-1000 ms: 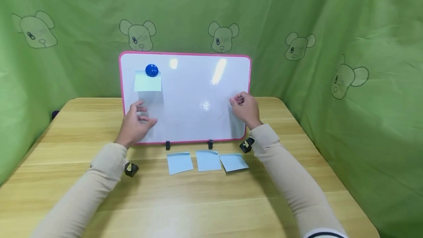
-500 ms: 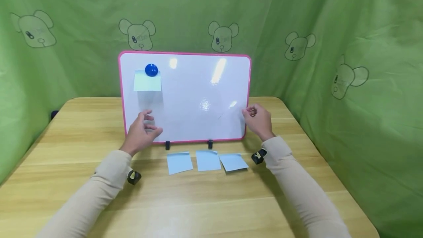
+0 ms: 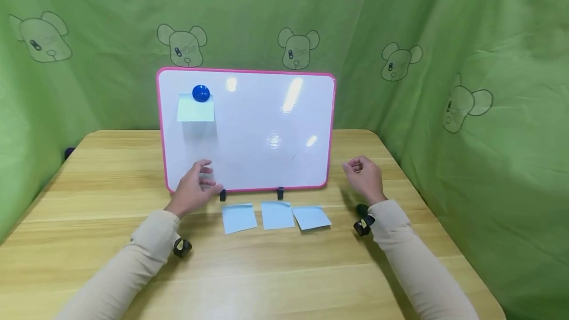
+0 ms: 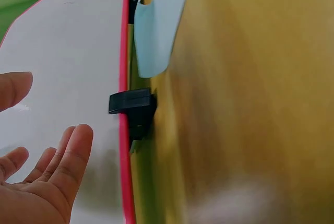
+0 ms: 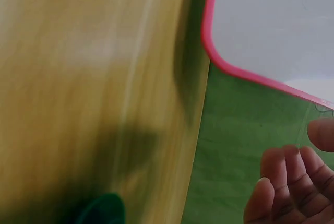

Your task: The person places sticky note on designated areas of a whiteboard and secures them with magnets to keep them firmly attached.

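Observation:
A pink-framed whiteboard (image 3: 249,132) stands upright on the table. Near its upper left corner, a round blue magnet (image 3: 201,93) sits over the top edge of a pale sticky note (image 3: 195,110). My left hand (image 3: 193,191) hovers in front of the board's lower left part, fingers spread and holding nothing. To the right of the board, my right hand (image 3: 365,179) is in the air above the table, its fingers loosely bent around nothing. A rounded green object (image 5: 103,209) lies below the right wrist, mostly hidden in the head view.
Three blue sticky notes, a left one (image 3: 239,218), a middle one (image 3: 277,215) and a right one (image 3: 311,217), lie in a row before the board. Two black clips, a left one (image 3: 223,195) and a right one (image 3: 280,193), hold its bottom edge. Green curtain (image 3: 249,9) surrounds the wooden table (image 3: 249,280).
My right hand has drawn away from the board, to the right and toward me. The left hand has sunk lower and slightly right. Notes and magnet have stayed put.

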